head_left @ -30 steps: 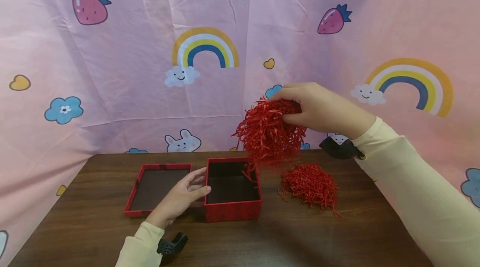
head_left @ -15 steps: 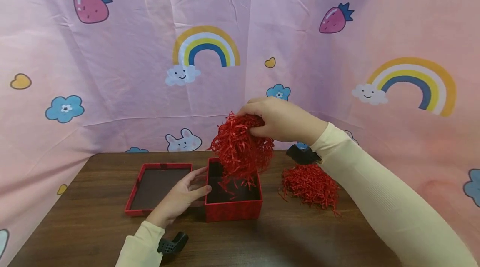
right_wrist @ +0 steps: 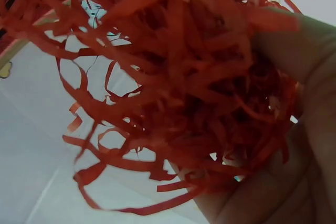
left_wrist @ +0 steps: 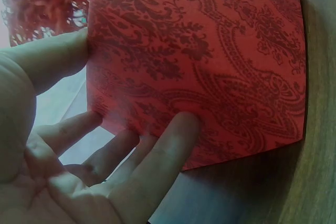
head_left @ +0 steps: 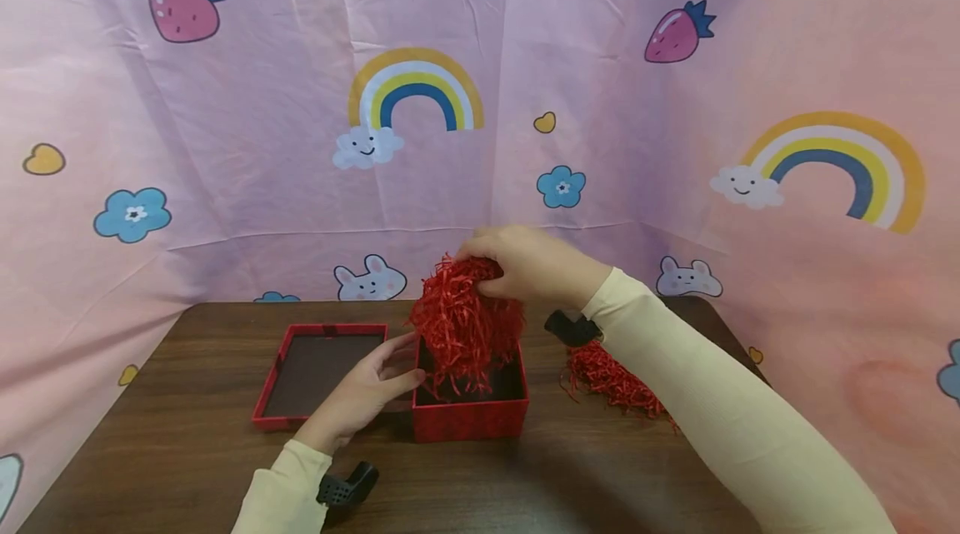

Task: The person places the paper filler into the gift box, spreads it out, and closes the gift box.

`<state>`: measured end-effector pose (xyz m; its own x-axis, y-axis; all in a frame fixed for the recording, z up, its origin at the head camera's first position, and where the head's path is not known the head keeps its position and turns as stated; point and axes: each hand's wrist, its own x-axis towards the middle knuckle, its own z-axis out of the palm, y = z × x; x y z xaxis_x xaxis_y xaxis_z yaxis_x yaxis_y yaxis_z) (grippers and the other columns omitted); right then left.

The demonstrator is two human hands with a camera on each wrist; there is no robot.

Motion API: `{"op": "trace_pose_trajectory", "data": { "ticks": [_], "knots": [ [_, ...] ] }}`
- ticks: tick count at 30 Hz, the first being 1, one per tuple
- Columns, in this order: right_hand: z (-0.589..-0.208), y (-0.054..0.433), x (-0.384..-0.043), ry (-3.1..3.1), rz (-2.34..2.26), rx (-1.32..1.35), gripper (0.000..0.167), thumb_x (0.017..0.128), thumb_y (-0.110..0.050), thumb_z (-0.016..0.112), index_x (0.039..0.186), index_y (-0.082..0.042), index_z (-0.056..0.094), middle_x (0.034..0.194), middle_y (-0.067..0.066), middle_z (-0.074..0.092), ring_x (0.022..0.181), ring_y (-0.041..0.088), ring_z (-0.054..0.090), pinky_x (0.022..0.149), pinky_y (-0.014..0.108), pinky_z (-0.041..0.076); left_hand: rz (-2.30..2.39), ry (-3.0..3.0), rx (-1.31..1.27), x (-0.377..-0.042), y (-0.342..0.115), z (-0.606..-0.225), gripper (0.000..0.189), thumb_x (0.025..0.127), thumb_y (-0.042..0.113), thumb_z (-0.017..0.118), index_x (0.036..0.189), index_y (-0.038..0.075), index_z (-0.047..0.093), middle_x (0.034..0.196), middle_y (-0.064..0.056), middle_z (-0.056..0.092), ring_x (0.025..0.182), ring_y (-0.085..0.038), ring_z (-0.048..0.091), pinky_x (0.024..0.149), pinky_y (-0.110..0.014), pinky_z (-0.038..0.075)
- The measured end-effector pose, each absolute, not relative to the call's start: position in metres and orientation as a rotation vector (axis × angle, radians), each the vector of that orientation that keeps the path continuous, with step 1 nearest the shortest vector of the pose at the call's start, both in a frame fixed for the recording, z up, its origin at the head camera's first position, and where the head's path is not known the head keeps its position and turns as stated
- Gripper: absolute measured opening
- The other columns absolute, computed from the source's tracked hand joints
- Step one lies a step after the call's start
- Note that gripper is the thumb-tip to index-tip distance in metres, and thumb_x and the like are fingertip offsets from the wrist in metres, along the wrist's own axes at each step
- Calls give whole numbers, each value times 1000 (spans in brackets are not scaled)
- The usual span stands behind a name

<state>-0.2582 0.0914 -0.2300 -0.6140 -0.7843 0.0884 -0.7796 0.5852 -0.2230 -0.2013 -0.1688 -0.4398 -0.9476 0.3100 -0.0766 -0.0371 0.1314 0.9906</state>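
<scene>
From my end, I have the right hand (head_left: 536, 267) pinching a loose, tangled bundle of thin red shredded-paper strips (head_left: 457, 313) between thumb and fingers. My left hand (head_left: 367, 388) is spread, its fairly straight fingers and thumb touching the left side of a deep, open-topped red box with a dark interior (head_left: 468, 421).

I have the bundle directly over the box's mouth, its lower strands hanging across the opening and hiding much of what is inside. The part of the interior that I can see is dark; whether any strands touch the bottom I cannot tell.

In the right wrist view, the bundle is made of narrow, flat, crinkled ribbons that twist, kink and loop over one another, dense near the palm and stringy at the edges, with light showing through the gaps. Up close in the left wrist view, the box wall carries a darker red paisley and floral print.

Further left I see a shallow square red-rimmed tray (head_left: 326, 367), dark inside and partly behind the left hand. To the right of the box lies a low pile of similar red shreds (head_left: 611, 380), partly covered from view by the cream right sleeve (head_left: 697, 401). All of this sits on a brown wood-grain worktop (head_left: 420, 488), with a pastel cloth backdrop printed with rainbows, strawberries and flowers (head_left: 262, 126) behind it.
</scene>
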Motion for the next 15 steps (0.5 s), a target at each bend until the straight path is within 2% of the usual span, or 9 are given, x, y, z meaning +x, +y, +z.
{"op": "trace_pose_trajectory", "data": {
  "ticks": [7,15],
  "knots": [
    [-248,92,-268,2790,-305,-1387,30,94,-11,74,124,-15,71,114,-1,70,103,14,65,95,34,54,1855,2183,301,-202,-171,-442,75,100,30,70,163,16,30,161,-21,36,142,-41,45,104,-49,53],
    [-269,92,-274,2785,-250,-1324,33,95,-15,74,127,-15,70,120,0,70,104,16,66,94,37,57,1900,2079,281,-201,-172,-440,75,101,25,68,163,15,27,163,-23,32,141,-42,46,97,-49,57]
  ]
}}
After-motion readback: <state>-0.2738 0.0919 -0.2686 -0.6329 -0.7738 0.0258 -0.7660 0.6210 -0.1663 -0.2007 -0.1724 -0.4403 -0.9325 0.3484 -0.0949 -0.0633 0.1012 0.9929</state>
